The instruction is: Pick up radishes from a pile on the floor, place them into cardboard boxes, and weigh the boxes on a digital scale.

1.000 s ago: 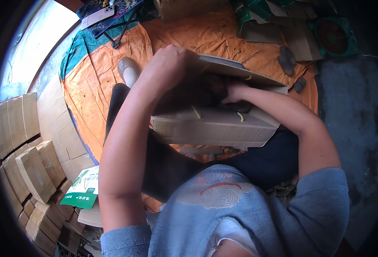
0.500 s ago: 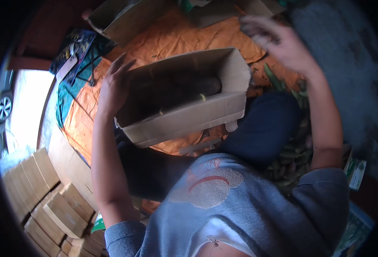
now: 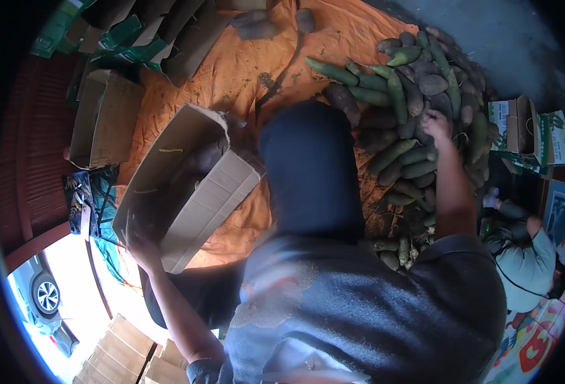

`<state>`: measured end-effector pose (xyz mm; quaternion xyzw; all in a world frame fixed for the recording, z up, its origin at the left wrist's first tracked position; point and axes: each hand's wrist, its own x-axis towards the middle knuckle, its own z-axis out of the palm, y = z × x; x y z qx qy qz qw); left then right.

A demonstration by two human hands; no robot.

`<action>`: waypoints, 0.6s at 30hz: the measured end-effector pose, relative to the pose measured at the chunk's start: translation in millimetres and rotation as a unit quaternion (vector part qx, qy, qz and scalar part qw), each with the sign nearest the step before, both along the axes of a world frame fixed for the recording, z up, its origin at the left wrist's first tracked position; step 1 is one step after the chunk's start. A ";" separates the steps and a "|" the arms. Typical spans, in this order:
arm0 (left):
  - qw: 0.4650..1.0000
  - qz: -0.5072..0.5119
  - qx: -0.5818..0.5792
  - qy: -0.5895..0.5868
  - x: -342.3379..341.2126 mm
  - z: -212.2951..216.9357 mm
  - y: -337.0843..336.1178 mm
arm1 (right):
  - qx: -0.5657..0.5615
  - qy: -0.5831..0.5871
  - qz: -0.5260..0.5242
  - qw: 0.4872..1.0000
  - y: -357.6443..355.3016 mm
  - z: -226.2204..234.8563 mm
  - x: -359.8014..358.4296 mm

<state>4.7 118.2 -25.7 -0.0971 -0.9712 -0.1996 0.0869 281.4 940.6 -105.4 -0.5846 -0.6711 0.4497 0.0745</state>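
An open cardboard box (image 3: 209, 201) sits tilted on the orange sheet, left of my dark-trousered knee. Its shaded inside holds dark oblong produce (image 3: 207, 160), only partly visible. My left hand (image 3: 145, 251) grips the box's near left end, its fingertips lost in the shadow inside. Out to the right, my right hand (image 3: 437, 126) reaches onto a heap of long green cucumber-like vegetables (image 3: 396, 96) and brown oblong ones (image 3: 433, 84). Its fingers are curled down among the brown pieces; what they hold, if anything, cannot be made out.
Empty-looking cartons (image 3: 106, 118) stand at the far left. A few brown pieces (image 3: 255, 25) lie on the orange sheet (image 3: 231, 77) at the back. Small green-and-white cartons (image 3: 522, 131) and another person (image 3: 529, 262) are at the right. Stacked boxes (image 3: 116, 352) stand lower left.
The view has swung right, bringing the heap into full sight. My right hand has come down from the air onto the heap. My left hand has shifted to the box's near end.
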 end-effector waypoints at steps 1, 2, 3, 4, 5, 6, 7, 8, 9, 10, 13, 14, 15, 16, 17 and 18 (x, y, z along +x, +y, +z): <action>0.995 0.062 0.045 -0.067 5.3 3.1 10.1 | 0.004 -0.046 -0.016 0.999 0.6 -21.9 5.3; 0.995 0.069 0.033 -0.062 11.2 7.0 12.6 | -0.008 -0.062 -0.032 0.998 -8.8 -40.9 -3.9; 0.999 0.033 0.014 0.031 15.4 1.2 19.0 | 0.004 -0.048 -0.073 0.996 -1.3 -56.6 -0.6; 0.992 -0.008 -0.006 0.125 14.0 -1.2 25.5 | 0.015 -0.033 -0.116 0.993 5.1 -69.2 -1.3; 0.989 -0.037 -0.060 0.129 15.8 3.9 24.9 | 0.011 -0.030 -0.118 0.992 16.6 -77.4 -3.5; 0.988 -0.033 -0.068 0.133 20.7 6.8 15.6 | 0.012 -0.028 -0.140 0.990 22.7 -87.4 -15.5; 0.997 0.002 -0.017 0.069 23.7 7.2 10.0 | 0.016 -0.025 -0.165 0.986 32.0 -94.9 -24.3; 0.999 0.039 0.034 0.006 25.5 5.9 4.9 | 0.011 -0.022 -0.163 0.986 41.1 -101.1 -31.8; 0.994 0.071 0.076 -0.019 26.5 3.6 12.2 | 0.016 -0.040 -0.161 0.986 57.3 -107.7 -27.4; 0.995 0.073 0.072 -0.016 28.4 2.5 10.1 | 0.016 -0.056 -0.155 0.986 67.5 -112.9 -28.7; 0.995 0.092 -0.025 0.000 38.0 9.7 0.3 | 0.079 -0.167 -0.070 0.980 71.1 -127.1 -43.2; 0.996 0.079 -0.043 0.014 40.3 15.5 -1.4 | 0.164 -0.259 0.001 0.952 66.1 -131.8 -50.7; 0.998 0.053 -0.041 0.022 34.2 7.4 5.7 | 0.200 -0.316 0.064 0.925 89.8 -126.5 -34.0; 0.998 0.053 -0.039 0.021 31.7 8.3 12.0 | 0.201 -0.318 0.063 0.924 88.7 -130.7 -31.2; 0.998 0.035 -0.040 0.022 27.4 7.9 18.5 | 0.144 -0.241 0.010 0.960 88.1 -132.2 -23.9; 0.999 0.021 -0.042 0.024 26.0 9.7 21.9 | 0.084 -0.161 -0.040 0.983 85.1 -131.7 -19.5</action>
